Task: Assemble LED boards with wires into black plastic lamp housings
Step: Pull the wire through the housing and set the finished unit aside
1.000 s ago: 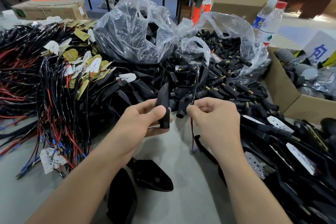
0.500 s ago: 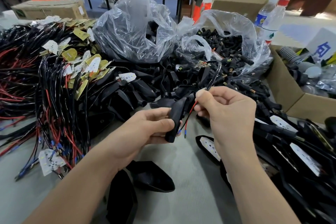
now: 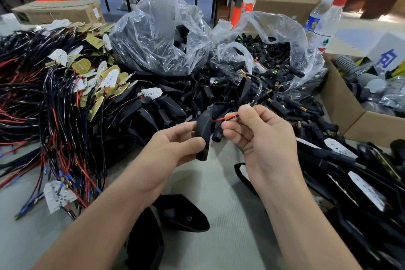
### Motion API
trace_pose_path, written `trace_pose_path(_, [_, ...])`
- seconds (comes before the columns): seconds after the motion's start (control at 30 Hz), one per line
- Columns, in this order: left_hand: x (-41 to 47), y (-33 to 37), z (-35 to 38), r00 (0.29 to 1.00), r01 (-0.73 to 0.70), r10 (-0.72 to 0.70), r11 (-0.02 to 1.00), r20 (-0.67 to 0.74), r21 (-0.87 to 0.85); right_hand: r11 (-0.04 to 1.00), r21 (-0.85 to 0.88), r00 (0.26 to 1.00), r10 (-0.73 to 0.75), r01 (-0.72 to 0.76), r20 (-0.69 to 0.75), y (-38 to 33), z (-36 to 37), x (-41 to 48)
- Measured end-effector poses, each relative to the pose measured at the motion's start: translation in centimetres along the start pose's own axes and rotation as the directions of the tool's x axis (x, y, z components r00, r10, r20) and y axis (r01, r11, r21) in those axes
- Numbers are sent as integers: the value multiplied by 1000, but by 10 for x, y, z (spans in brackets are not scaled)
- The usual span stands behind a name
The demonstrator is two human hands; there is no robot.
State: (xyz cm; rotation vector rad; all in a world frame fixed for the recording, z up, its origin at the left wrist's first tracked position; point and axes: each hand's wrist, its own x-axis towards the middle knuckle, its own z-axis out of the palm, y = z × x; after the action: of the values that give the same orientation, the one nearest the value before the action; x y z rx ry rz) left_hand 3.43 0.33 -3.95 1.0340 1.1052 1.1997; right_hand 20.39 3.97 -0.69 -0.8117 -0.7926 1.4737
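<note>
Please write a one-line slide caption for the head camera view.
Left hand holds a black lamp housing while the right hand pinches red and black wires leading to it.

My left hand [image 3: 173,151] covers the near side of the black plastic lamp housing [image 3: 205,126], so I cannot tell where the thin red and black wire [image 3: 223,119] meets it. My right hand [image 3: 260,138] hides the stretch of wire I pinch. The small yellowish piece [image 3: 241,73] at the wire's far end is blurred. My left forearm [image 3: 98,221] and right forearm [image 3: 306,215] run off the bottom edge.
</note>
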Motion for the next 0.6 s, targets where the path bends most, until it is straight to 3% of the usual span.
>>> trace_pose_path(0.1, [2,0,0,999,39,-38,993,12,-108,999,-34,1000,-24,24,1,-1,-2,2])
trace_pose_path(0.2, [3,-1,-2,998,55,-50,990,34,-132,968,-212,991,-134,134,10,0,-5,3])
trace_pose_path(0.4, [1,1,-4,999,2,0,999,33,-43,785,-533,935,-353,315,33,7,-13,6])
trace_pose_path(0.6, [1,2,-1,997,-61,63,997,37,-53,806,-528,963,-227,268,143,11,-7,2])
